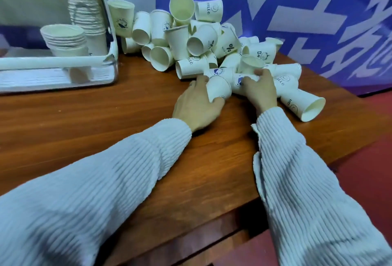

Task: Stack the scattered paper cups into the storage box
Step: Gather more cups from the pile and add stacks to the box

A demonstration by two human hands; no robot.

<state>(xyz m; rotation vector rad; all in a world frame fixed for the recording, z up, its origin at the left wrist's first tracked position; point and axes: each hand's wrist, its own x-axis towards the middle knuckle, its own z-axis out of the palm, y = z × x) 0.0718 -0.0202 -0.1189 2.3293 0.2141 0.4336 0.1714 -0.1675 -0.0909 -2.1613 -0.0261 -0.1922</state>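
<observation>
A heap of several white printed paper cups lies on the wooden table against the blue wall. At its near edge my left hand grips an upside-down cup, thumb on one side and fingers on the other. My right hand grips a neighbouring cup lying on its side in the heap. The clear storage box stands at the far left and holds two stacks of nested cups, one low, one tall.
One cup lies on its side at the right, near the table's right edge. Bare wooden table stretches between the box and my arms. A red floor shows beyond the table's right edge.
</observation>
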